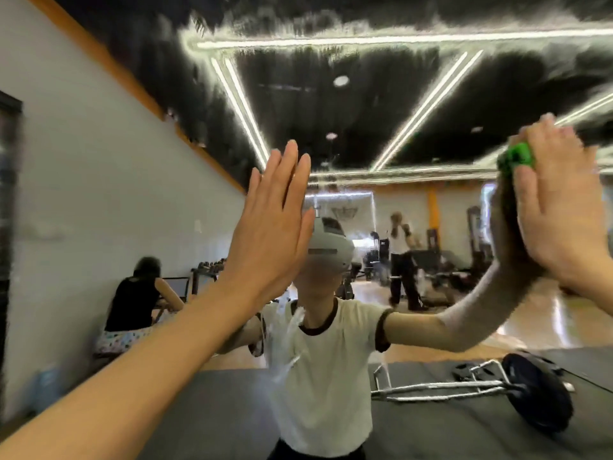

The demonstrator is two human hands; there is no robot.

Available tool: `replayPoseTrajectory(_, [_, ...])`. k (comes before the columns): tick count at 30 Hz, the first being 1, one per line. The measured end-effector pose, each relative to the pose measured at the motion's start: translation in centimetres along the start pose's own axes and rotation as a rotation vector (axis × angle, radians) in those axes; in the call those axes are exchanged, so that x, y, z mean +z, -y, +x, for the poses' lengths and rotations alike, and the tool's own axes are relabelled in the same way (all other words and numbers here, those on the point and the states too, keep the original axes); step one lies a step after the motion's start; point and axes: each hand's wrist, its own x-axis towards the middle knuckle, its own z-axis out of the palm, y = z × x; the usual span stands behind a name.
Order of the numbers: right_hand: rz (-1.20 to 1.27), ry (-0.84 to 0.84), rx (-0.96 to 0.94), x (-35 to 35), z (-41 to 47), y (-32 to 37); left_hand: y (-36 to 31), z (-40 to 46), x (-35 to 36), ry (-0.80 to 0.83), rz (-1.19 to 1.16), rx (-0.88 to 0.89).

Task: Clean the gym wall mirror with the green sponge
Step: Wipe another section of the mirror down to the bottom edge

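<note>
Sponge work sits high on the mirror: the right hand presses the green sponge flat against the glass, fingers straight and close together over its back, thumb laid along its lower edge, so only a bright green corner shows above the thumb. Just beyond that hand, on the far side of the sponge, its own reflection meets it palm to palm, with the reflected forearm sloping down from it. Well away from the sponge, on the other side of the view, the left hand is raised with fingers straight and together, palm toward the glass, holding nothing; whether it touches the mirror cannot be told. Between the two hands the mirror shows a person in a white t-shirt with dark trim, wearing a pale headset. Wet streaks run down the glass below the left hand, across the reflected shirt. Below the sponge hand, the reflection carries a barbell with a black weight plate lying on dark floor mats. Above both hands, bright strip lights on a black ceiling look smeared. Past the left hand a seated person in a black top appears beside a pale wall, and between the hands a standing figure is seen deep in the gym.
</note>
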Motion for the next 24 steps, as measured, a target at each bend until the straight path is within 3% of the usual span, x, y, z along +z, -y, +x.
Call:
replayPoseTrajectory(2, [0.008,-0.056,0.232,0.3,0.1,1.8,0.0,0.0,0.1,-0.003,0.006,0.001])
replayPoseTrajectory(3, [0.022,-0.08,0.253,0.7,0.4,4.4,0.0,0.0,0.2,-0.002,0.009,-0.003])
replayPoseTrajectory(5, [0.088,-0.106,0.05,2.1,0.3,11.2,-0.1,0.1,0.2,0.01,-0.001,-0.015])
replayPoseTrajectory(7, [0.12,-0.044,-0.304,3.8,-0.6,16.8,-0.2,0.2,-0.3,0.028,-0.067,-0.02])
replayPoseTrajectory(9, [0.098,0.048,-0.506,3.5,-0.5,17.0,0.3,0.1,-1.4,0.059,-0.128,0.004])
replayPoseTrajectory(10, [0.098,0.088,-0.512,2.8,-0.7,15.2,0.9,-0.3,-2.2,0.062,-0.117,0.024])
replayPoseTrajectory(12, [0.175,0.117,-0.361,1.4,-2.0,10.3,3.1,-1.7,-3.7,0.047,-0.032,0.033])
replayPoseTrajectory(14, [0.31,0.032,-0.012,0.1,-4.1,5.9,5.9,-3.8,-4.9,0.038,0.044,-0.02])
replayPoseTrajectory(16, [0.351,-0.1,0.244,-0.3,-4.9,5.3,7.8,-5.4,-5.3,0.04,0.057,-0.073])
replayPoseTrajectory(17, [0.353,-0.144,0.273,0.1,-4.8,6.6,8.3,-5.9,-5.2,0.043,0.052,-0.085])
replayPoseTrajectory(20, [0.313,-0.127,0.1,2.5,-3.2,13.8,8.5,-6.1,-4.6,0.011,0.076,-0.085])
replayPoseTrajectory(24, [0.12,0.037,-0.474,4.4,-1.5,19.0,8.6,-6.0,-4.4,-0.024,0.096,-0.068])
